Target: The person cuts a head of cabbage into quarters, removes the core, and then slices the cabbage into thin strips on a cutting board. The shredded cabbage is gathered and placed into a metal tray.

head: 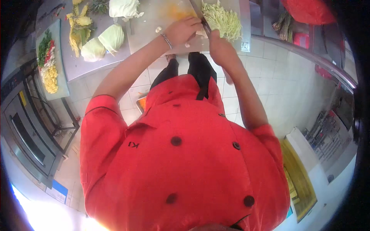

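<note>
My right hand [221, 47] is closed around the handle of a kitchen knife [198, 10], whose blade points away from me over the cutting board [147, 37]. Close to the blade's left side, my left hand [183, 30] rests on the board with bent fingers; a pale piece [202, 33] shows beside the fingertips, and whether they grip it I cannot tell. Shredded cabbage [224, 23] lies heaped right of the knife. Small pale scraps [158, 29] lie near my left wrist. Cut cabbage pieces [112, 39] sit left of the board, and another cabbage piece [124, 8] lies farther back.
Pineapple peelings [79, 24] lie at the back left. A glass board [64, 69] at the far left holds chopped greens, red and white pieces and yellow chunks [50, 79]. A metal rail [306, 55] runs along the right. A tray [141, 103] with orange contents stands low beside my legs.
</note>
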